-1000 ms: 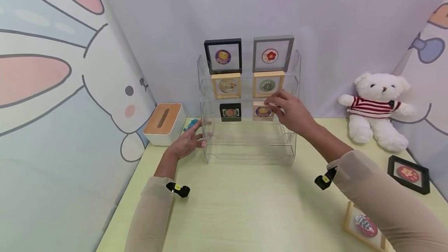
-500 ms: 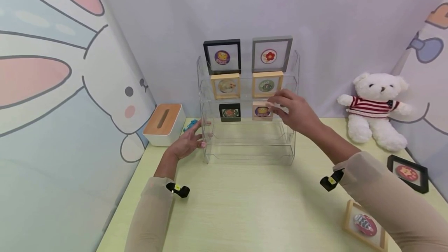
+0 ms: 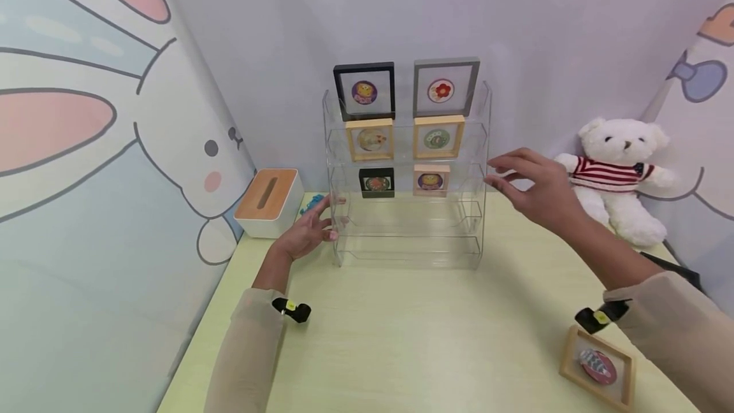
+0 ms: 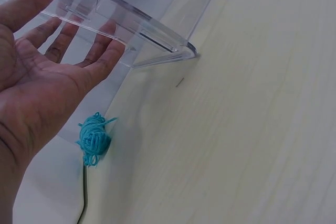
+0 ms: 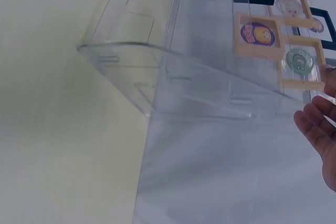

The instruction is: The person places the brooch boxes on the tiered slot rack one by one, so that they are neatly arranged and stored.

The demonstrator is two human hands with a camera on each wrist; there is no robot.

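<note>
A clear acrylic tiered display rack (image 3: 408, 245) stands on the table, with framed round badges in pairs on its upper three tiers. The third tier bears a small black frame (image 3: 376, 183) and a small pale-wood frame (image 3: 431, 181) with a purple badge. My left hand (image 3: 306, 234) touches the rack's left side with extended fingers; the left wrist view shows them against the clear panel. To the right of the rack, my right hand (image 3: 536, 187) hovers with relaxed fingers and holds nothing. In the right wrist view, the pale-wood frame (image 5: 258, 35) stands apart from that hand.
A tissue box (image 3: 267, 202) and a bundle of blue cord (image 4: 95, 139) lie left of the rack. On the right sit a white teddy bear (image 3: 622, 177), a wooden frame (image 3: 598, 368) lying flat, and a black frame (image 3: 676, 268) partly hidden by my right arm.
My right hand has let go of the small pale-wood frame on the third tier and moved right, outside the rack. My left hand has stayed at the rack's left side.
</note>
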